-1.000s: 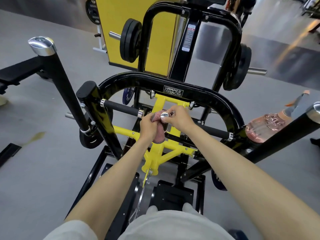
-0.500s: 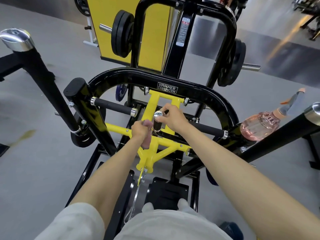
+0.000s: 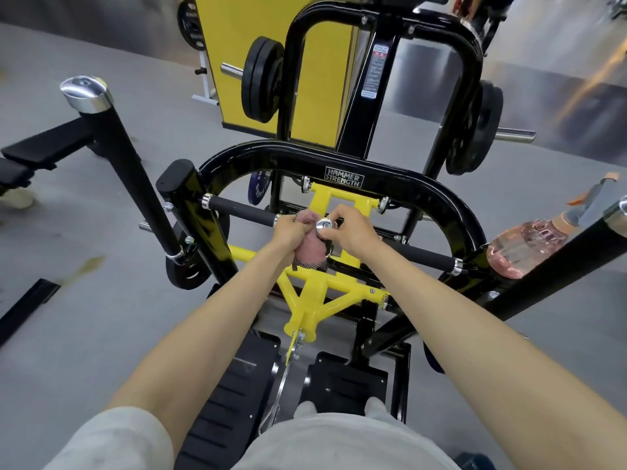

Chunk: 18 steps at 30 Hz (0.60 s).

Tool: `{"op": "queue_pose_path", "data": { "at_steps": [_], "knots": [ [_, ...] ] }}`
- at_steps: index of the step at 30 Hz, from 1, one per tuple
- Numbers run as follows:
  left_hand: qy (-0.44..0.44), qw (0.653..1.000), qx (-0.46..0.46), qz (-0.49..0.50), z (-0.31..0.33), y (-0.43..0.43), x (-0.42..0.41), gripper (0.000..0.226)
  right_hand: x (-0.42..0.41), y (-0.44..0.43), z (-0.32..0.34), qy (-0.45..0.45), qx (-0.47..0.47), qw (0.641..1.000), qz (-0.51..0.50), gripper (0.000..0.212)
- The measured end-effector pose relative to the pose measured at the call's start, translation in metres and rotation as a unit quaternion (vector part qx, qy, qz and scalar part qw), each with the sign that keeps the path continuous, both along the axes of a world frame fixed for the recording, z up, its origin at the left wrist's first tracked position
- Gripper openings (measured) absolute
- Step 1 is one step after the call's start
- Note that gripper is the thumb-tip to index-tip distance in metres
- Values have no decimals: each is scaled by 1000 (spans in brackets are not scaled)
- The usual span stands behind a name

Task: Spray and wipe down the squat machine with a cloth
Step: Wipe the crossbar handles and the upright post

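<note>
cloth [image 3: 310, 254] mostly buried in the left hand [image 3: 288, 232], only pink folds and a mesh edge show. handle [image 3: 326, 224] under it hidden bar the chrome end, pinched by the right hand [image 3: 351, 230]. spray bottle [image 3: 522, 245] base is behind the black bar [image 3: 549, 266], trigger blurred. warning label [image 3: 375, 71] print unreadable.

Both arms reach fwd & down, forearms bare, converging toward mid-frame. L forearm runs up from lower left, R from lower right; R sits nearer the cam & looks bigger. L hand [image 3: 288, 232] is knuckles-up, fingers curled tight round a cloth [image 3: 310, 254], wrist roughly in line w/ forearm. R hand [image 3: 353, 232] is just beside it, back of hand up, thumb & fingers curled round the end of a handle [image 3: 326, 225]. R wrist bends slightly inward. Cloth bunches between the two hands; can't tell if the hands touch skin to skin.
</note>
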State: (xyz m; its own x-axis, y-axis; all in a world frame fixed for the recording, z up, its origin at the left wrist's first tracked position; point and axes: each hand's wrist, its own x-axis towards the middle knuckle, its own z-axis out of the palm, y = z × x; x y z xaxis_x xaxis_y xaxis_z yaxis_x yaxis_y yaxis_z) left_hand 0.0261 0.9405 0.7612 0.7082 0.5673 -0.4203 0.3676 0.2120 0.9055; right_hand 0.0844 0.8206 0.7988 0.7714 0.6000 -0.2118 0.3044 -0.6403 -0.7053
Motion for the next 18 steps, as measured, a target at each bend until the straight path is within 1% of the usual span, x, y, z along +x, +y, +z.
{"op": "queue_pose_path", "data": {
  "at_steps": [2, 5, 6, 8, 10, 12, 14, 16, 18],
  "knots": [
    [-17, 1000, 10, -13, 15, 7, -3, 14, -1, 0, 2, 2, -2, 1000, 4, 22],
    [-36, 996, 33, -69, 33, 20, -3, 5, -1, 1, 4, 6, -21, 1000, 2, 23],
    [-49, 994, 41, -90, 40, 22, -2, 7, -1, 2, 4, 7, -30, 1000, 2, 24],
    [-59, 986, 91, -124, 48, 25, 3, 14, 0, 4, 3, 11, -45, 999, -1, 28],
    [-46, 977, 146, -151, 52, 27, 9, 18, 1, 5, 2, 19, -50, 998, -15, 36],
    [-18, 964, 164, -209, 52, 27, 13, 19, -2, 6, 2, 26, -46, 998, -37, 49],
    [2, 949, 175, -263, 50, 29, 16, 23, -4, 6, 2, 23, -53, 997, -50, 55],
    [14, 931, 202, -304, 48, 30, 21, 27, -4, 7, 1, 18, -58, 997, -53, 52],
    [34, 911, 229, -342, 42, 31, 30, 21, -1, 5, 1, 13, -62, 996, -59, 41]
  ]
}}
